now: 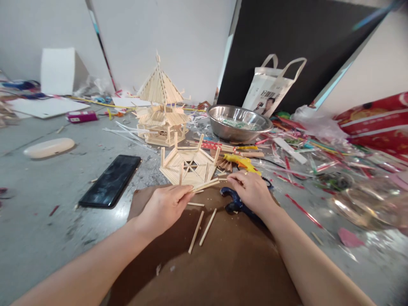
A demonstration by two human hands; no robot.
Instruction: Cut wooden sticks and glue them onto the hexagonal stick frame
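My left hand is closed on pale wooden sticks that point to the right. My right hand is pinched at the far end of these sticks; a short piece shows by its fingertips, and its exact hold is hard to see. Just beyond my hands lies a flat hexagonal stick frame with short upright posts. Under my right hand is a dark blue-handled tool, partly hidden. Loose sticks lie on the brown board below my hands.
Behind the frame stands a stick pagoda. A yellow glue gun, a metal bowl and a white bag are to the right, amid scraps. A black phone and a white oval case lie left.
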